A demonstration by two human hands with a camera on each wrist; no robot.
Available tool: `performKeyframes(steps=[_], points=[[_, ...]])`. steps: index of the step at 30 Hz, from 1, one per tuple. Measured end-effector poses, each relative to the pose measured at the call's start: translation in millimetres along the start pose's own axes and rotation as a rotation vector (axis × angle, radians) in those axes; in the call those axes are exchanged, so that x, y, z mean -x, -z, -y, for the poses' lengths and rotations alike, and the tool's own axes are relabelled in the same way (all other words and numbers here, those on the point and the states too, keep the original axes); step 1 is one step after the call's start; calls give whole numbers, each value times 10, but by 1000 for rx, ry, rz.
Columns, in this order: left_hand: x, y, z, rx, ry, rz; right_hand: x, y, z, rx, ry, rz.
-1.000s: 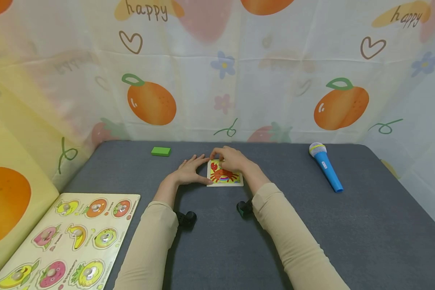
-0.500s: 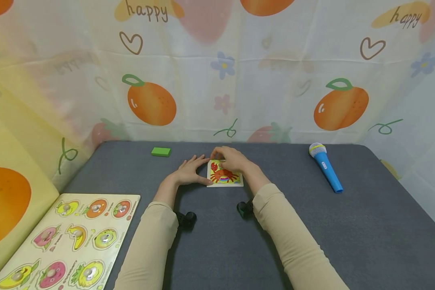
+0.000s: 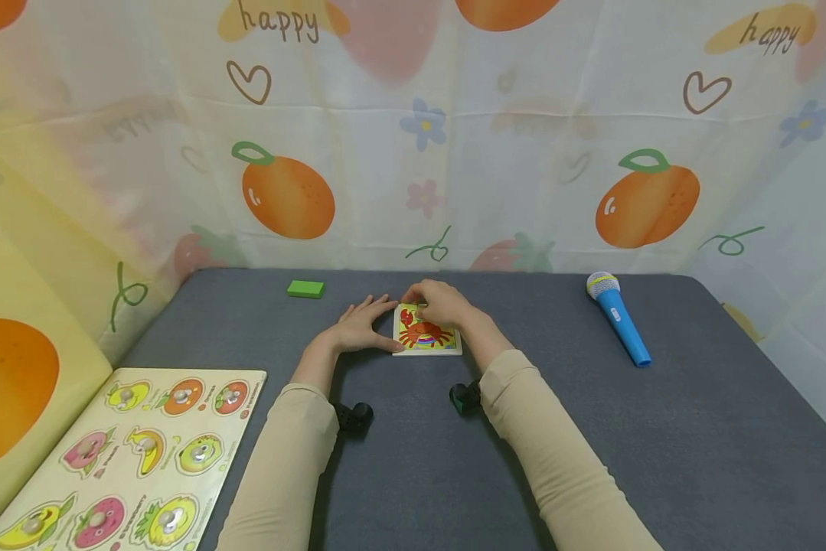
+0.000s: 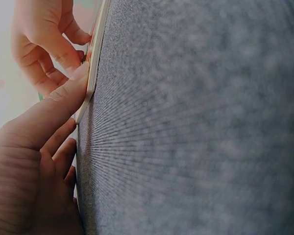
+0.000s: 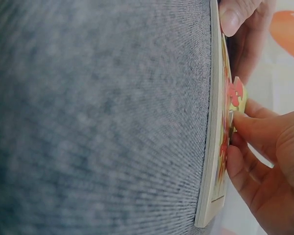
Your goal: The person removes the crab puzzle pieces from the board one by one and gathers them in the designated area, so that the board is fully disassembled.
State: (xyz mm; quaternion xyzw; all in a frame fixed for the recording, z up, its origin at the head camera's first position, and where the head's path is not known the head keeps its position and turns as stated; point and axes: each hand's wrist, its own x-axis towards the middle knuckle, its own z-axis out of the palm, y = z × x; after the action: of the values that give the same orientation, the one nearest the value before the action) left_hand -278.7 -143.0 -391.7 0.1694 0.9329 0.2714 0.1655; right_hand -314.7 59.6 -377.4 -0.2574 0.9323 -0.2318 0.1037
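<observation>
A small square crab jigsaw puzzle (image 3: 428, 337) lies flat on the table in front of both hands. My left hand (image 3: 357, 325) is spread along its left side, the thumb on the near left corner and the fingers straight at the far left corner. From above, my right hand (image 3: 442, 304) reaches over the puzzle's far part and covers some of the picture. In the right wrist view, its thumb and fingers pinch a red and yellow puzzle piece (image 5: 237, 93), which is tilted up from the board. Other fingertips of that hand touch the puzzle's surface.
A green block (image 3: 305, 288) lies at the back left. The blue toy microphone (image 3: 619, 317) rests at the back right. At the near left is a large fruit peg board (image 3: 199, 417) with knobbed pieces. A printed cloth (image 3: 371, 176) hangs behind the grey table (image 3: 661, 459).
The right hand's fingers have shifted very slightly to the right over the puzzle. My left hand and the puzzle stay in place.
</observation>
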Motion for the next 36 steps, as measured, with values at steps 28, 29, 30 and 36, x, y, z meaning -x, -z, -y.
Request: performKeyframes(steps=[28,29,30,36], points=[[-4,-14,-28,1,-4,-22,0,10,-24,-36,4,-18],[-3,-18,-35,1,-4,-34,2,10,-21,-38,3,-18],[-3,-23,-43,3,-1,-47,2,10,-21,-41,1,-17],[-22,-67,-70,-25,8,-142,-4,7,-17,-53,3,-22]])
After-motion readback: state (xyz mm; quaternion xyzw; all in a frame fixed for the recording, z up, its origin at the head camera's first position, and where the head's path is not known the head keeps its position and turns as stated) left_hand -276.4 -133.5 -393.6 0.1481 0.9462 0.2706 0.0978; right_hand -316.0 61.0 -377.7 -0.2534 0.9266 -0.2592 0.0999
